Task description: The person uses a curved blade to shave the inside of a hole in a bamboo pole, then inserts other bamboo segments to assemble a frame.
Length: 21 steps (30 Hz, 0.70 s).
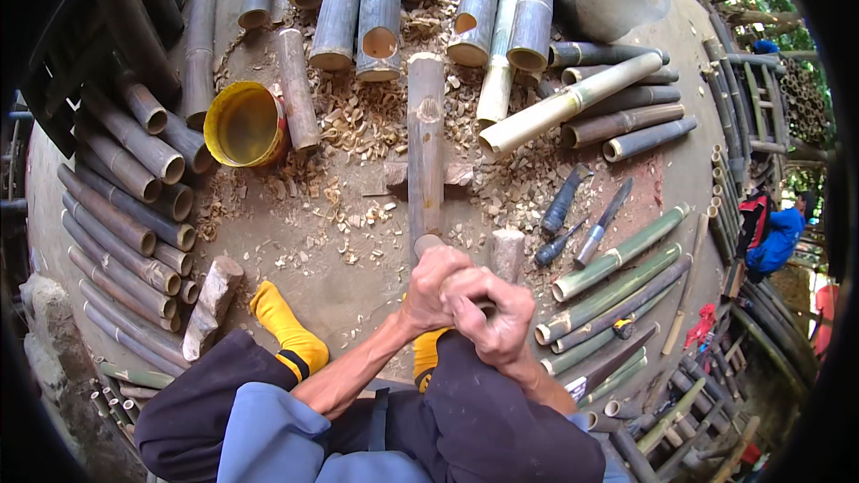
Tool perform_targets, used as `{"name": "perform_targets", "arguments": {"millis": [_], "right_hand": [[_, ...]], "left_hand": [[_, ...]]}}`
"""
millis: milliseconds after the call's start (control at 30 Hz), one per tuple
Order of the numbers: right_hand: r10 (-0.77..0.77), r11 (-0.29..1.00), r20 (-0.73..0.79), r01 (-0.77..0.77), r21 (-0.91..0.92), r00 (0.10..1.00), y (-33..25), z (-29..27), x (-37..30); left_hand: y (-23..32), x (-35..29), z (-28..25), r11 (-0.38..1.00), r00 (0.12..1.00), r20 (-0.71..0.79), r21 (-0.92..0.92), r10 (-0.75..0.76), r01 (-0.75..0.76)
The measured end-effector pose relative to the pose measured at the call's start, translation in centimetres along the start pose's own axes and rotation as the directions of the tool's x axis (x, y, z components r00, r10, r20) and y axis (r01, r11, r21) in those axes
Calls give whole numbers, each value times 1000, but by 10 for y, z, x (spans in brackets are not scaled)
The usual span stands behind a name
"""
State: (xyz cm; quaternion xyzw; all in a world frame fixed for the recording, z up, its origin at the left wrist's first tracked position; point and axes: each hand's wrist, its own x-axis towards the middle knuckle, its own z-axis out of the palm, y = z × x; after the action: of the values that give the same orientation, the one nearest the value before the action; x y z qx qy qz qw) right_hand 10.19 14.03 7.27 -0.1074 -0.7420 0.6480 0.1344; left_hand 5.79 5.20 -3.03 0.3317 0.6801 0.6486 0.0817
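Both my hands are closed together in front of my knees. My left hand (434, 291) and my right hand (492, 315) are wrapped round a short bamboo piece (486, 307), mostly hidden by the fingers; a pale round end shows at the right fist. Just beyond my left hand, a rounded end (428, 243) meets the near end of a long brown bamboo tube (425, 143); I cannot tell whether it belongs to the held piece. That tube points away from me and crosses a low wooden block (401, 177).
Wood shavings (358, 125) litter the ground. A yellow bucket (243, 125) with liquid stands left. Bamboo tubes (125, 233) lie stacked left, with others (380, 18) ahead. Knives (606, 222) lie right, near green bamboo lengths (622, 253). A log stub (507, 255) stands by my hands.
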Motion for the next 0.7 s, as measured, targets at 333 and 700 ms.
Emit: {"name": "perform_targets", "arguments": {"millis": [333,700], "right_hand": [[-136,978,-54,143,154,989,-12,-33,34],[238,157,-629,-668,-727,741,223,-198,18]], "left_hand": [[45,45,0,984,997,48,172,-63,54],[-31,4,-122,600,883,-353,649,-309,469]]}}
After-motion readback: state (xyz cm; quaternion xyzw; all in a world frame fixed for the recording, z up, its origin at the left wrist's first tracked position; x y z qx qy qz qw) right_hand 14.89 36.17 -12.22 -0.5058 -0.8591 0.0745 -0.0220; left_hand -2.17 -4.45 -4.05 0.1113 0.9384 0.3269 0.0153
